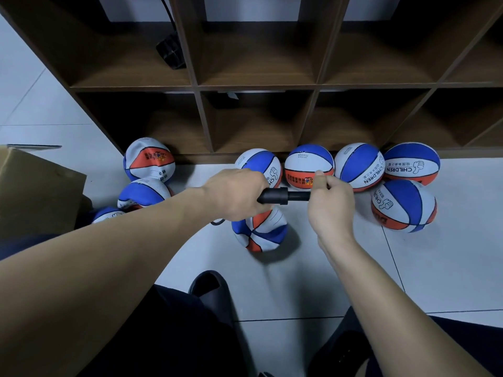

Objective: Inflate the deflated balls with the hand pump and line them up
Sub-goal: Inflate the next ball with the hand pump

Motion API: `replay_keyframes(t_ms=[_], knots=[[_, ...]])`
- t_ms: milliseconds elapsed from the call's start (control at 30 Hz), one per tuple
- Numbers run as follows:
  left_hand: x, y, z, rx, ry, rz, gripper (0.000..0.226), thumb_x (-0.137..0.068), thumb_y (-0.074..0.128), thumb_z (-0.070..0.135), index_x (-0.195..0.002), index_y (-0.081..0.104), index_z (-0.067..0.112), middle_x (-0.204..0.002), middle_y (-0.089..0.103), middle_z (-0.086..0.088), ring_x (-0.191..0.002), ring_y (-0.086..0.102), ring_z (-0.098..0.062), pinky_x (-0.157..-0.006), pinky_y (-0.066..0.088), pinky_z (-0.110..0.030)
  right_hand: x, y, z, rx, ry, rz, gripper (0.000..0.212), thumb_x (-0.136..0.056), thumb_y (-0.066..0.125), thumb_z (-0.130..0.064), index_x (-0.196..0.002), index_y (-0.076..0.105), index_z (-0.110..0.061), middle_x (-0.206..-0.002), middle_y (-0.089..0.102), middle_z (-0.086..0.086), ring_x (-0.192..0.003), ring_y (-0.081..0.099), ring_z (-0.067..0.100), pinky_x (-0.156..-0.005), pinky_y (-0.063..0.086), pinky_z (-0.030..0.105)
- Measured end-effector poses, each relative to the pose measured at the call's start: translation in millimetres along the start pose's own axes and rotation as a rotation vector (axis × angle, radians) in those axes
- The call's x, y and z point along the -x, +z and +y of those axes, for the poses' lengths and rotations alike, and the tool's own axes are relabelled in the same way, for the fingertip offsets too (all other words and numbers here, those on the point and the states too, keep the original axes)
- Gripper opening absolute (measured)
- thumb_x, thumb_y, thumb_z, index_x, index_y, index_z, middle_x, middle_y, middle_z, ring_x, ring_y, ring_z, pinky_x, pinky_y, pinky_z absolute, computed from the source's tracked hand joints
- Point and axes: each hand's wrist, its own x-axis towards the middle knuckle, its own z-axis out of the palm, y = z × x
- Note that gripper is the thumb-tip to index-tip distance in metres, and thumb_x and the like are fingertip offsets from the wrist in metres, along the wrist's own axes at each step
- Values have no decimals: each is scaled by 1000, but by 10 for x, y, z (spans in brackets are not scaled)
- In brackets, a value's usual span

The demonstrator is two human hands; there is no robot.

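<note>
Here, the left hand (236, 193) grips the barrel of the black cylindrical plastic hand pump (283, 196), fingers curled fully round it. The right hand (330, 205) grips the pump's handle end, fingers closed over it; the handle itself is hidden inside the hand. The pump lies level between the two hands, above the floor. A thin black hose (217, 222) shows below the left hand. Directly beneath the pump, a crumpled, partly deflated blue, white and orange ball (260, 231) rests on the pale tiled floor (435, 268). Four round balls of the same colours (359, 165) stand in a row against the foot of the dark brown wooden cubby shelf (258, 77); a fifth (404, 205) sits just in front. Three dented balls (148, 161) lie at left, beside a brown cardboard box (35, 191).
</note>
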Motion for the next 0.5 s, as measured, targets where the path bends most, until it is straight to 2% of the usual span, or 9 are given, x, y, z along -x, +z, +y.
replay_keyframes(t_ms=[133, 300, 400, 500], knots=[[-15, 6, 66, -6, 28, 21, 37, -97, 58, 52, -78, 59, 21, -67, 61, -1, -65, 62, -26, -60, 53, -37, 179, 104, -134, 12, 1, -50, 51, -112, 48, -31, -63, 39, -16, -57, 39, -7, -60, 36, 20, -59, 31, 38], [-36, 67, 68, -23, 39, 24, 35, -97, 58, 53, -78, 58, 24, -66, 61, 2, -63, 60, -20, -61, 52, -36, 213, 136, -136, 25, 5, -116, 49, -112, 48, -32, -66, 45, -18, -64, 46, -3, -64, 42, 19, -62, 35, 37], [-44, 99, 9, -37, 30, 11, 35, -96, 61, 52, -78, 58, 23, -67, 60, 2, -63, 58, -20, -58, 46, -34, 144, 83, -86, 67, -24, -171, 49, -112, 50, -32, -66, 43, -17, -59, 41, -7, -61, 38, 17, -58, 32, 36], [-26, 75, -181, -48, -30, -40, 35, -92, 63, 53, -77, 59, 22, -69, 61, 3, -68, 60, -21, -58, 45, -32, -93, -148, 56, 91, 6, -149, 50, -110, 53, -35, -67, 37, -16, -59, 34, -7, -61, 31, 18, -59, 26, 36]])
